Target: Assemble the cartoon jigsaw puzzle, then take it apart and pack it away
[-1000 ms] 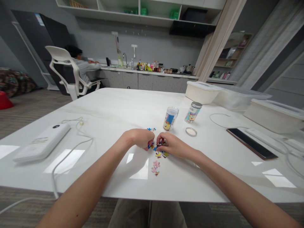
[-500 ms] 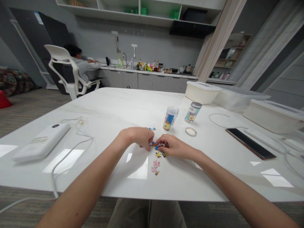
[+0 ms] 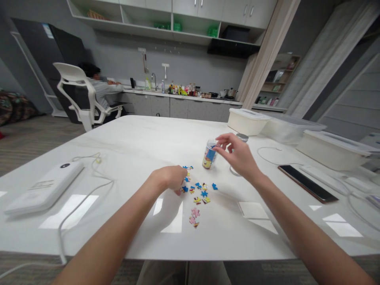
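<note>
My left hand (image 3: 173,178) rests low over the table, fingers curled down against a puzzle piece (image 3: 187,179); its fingertips are partly hidden. Several more blue and yellow puzzle pieces (image 3: 204,194) lie loose to its right. Closer to me are a few pink puzzle pieces (image 3: 194,213). My right hand (image 3: 236,152) is raised at the rim of a clear jar (image 3: 209,155) with a blue and yellow cartoon label. Its thumb and forefinger are apart beside the jar. Behind that hand, a second jar shows only its silver lid (image 3: 242,137).
A white power bank (image 3: 44,186) with cables lies at the left on the white table (image 3: 142,138). At the right are a dark phone (image 3: 307,183), cables and white lidded boxes (image 3: 247,120). Another person (image 3: 102,89) sits in a white chair (image 3: 74,89) beyond.
My right hand has left the puzzle pieces and moved up and right to the open jar. More pieces now show on the table. My left hand stays near its place.
</note>
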`<control>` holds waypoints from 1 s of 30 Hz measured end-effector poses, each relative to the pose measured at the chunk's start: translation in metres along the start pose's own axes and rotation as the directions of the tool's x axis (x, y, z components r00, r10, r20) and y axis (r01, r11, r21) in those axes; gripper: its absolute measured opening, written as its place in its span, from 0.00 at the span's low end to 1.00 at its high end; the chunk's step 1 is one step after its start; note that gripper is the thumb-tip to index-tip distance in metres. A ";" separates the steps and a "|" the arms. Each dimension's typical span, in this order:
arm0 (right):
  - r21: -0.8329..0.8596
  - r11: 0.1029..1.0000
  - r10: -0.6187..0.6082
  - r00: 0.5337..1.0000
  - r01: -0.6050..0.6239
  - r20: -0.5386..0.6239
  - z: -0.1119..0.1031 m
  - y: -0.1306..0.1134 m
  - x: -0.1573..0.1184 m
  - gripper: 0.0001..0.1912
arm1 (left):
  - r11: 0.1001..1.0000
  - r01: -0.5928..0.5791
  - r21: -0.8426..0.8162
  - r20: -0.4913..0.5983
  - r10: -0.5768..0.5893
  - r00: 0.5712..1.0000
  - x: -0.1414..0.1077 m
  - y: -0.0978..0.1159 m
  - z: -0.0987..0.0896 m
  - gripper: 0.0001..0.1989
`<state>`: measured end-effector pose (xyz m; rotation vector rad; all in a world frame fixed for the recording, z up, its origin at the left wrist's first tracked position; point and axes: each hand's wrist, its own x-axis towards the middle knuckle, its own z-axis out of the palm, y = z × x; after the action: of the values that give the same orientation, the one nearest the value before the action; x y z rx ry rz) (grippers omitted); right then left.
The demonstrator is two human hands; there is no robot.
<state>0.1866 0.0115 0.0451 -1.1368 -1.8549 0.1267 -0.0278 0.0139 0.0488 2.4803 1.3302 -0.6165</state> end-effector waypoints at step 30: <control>0.236 0.926 0.154 0.866 -0.294 0.475 0.042 -0.001 -0.008 0.10 | 0.863 -0.429 -0.267 -0.797 0.053 0.602 0.021 -0.009 0.002 0.14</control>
<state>0.1562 0.0198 0.0165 -1.1688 -1.9973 0.8483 -0.0250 0.0333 0.0367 2.5022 1.1010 0.8607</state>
